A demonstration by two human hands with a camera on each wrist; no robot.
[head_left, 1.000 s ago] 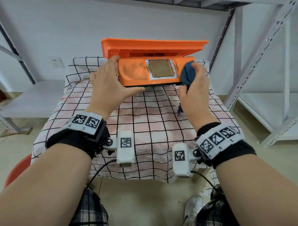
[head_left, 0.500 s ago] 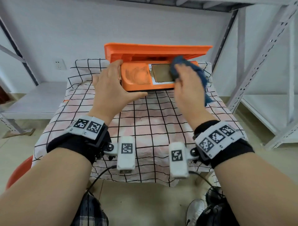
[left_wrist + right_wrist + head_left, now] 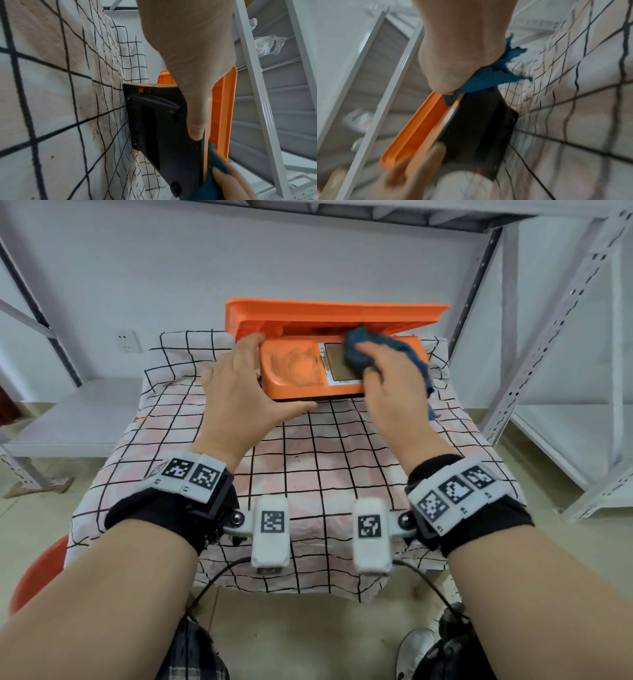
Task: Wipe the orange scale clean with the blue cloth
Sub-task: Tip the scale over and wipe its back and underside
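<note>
The orange scale [image 3: 294, 371] sits at the far end of the checked cloth, its lid [image 3: 335, 314] raised behind it. My left hand [image 3: 239, 392] holds its left end, thumb along the front edge, fingers at the back corner. My right hand [image 3: 387, 385] grips the bunched blue cloth [image 3: 359, 350] and presses it on the metal weighing plate [image 3: 339, 368]. In the left wrist view the thumb lies on the scale's black underside [image 3: 154, 121], with blue cloth [image 3: 212, 162] beyond. In the blurred right wrist view the blue cloth [image 3: 486, 79] sits under my palm above the orange scale [image 3: 419, 129].
A black-and-white checked tablecloth [image 3: 308, 474] covers the small table. Grey metal shelving posts [image 3: 548, 337] stand at the right, a low shelf [image 3: 68, 419] at the left. A red stool [image 3: 37, 573] is at the lower left.
My right hand has carried the blue cloth from the scale's right end leftward onto the metal plate. The left hand has kept its hold on the scale's left end.
</note>
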